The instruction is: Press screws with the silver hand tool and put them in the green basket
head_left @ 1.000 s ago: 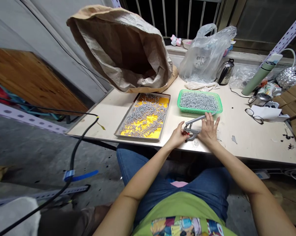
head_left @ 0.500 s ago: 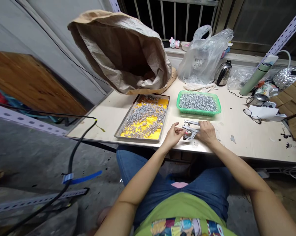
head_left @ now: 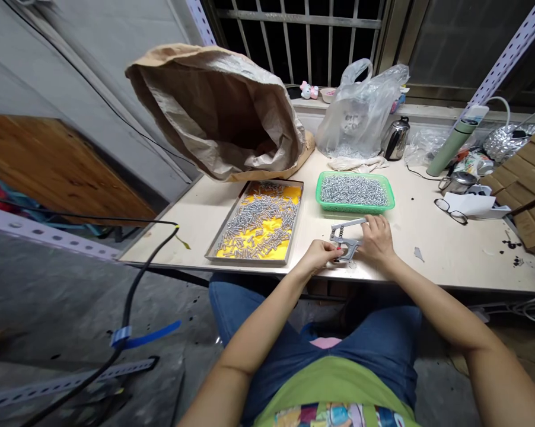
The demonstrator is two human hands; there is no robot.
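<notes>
My right hand (head_left: 378, 238) is wrapped round the grips of a silver hand-lever tool (head_left: 350, 249) with a coil spring, just above the table's front edge. At the tool's left end, the fingertips of my left hand (head_left: 317, 258) are pinched together beside a small red part; whatever lies between them is too small to make out. Left of my hands is a shallow tray (head_left: 298, 220) lined with yellow, strewn with small metal screw-like pieces (head_left: 267, 214). Beyond the tool sits a green plastic basket (head_left: 355, 208) full of similar pieces.
A large open paper sack (head_left: 214, 118) leans over the tray's back. Behind the basket are a cloth (head_left: 356, 165), a clear plastic bag (head_left: 354, 118) and a steel jug (head_left: 397, 139). Eyeglasses (head_left: 451, 211), a green bottle (head_left: 452, 147) and cardboard boxes (head_left: 532, 178) are to the right.
The tool's upper lever now slants more, with its right end higher. My left fingers have closed in a pinch against the tool's left end. The whole view has shifted slightly.
</notes>
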